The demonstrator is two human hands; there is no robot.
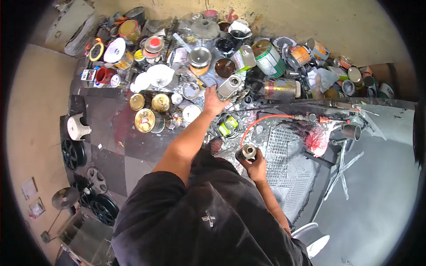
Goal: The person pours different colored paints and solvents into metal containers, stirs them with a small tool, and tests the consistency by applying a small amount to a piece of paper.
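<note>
A silver metal can [228, 88] with a round neck stands among the paint tins on the cluttered bench. My left hand [215, 103] reaches out to it, fingers along its left side and thumb near its base, closed about its lower part. Close to my body, my right hand [255, 166] grips a small can with a round metal top [248, 152], held upright. Its lower side is hidden by my fingers. Just beyond my left hand are an open tin of brown liquid [225, 68] and a silver-lidded tin [199, 57].
A red hose [266, 117] curves from a metal fitting toward the can in my right hand. Gold-lidded tins [145, 120] stand left, near a white stool [78, 127]. A perforated metal sheet [284, 155] lies right, below a red-stained wrapped bundle [317, 138]. Black wheels [104, 210] rest at left.
</note>
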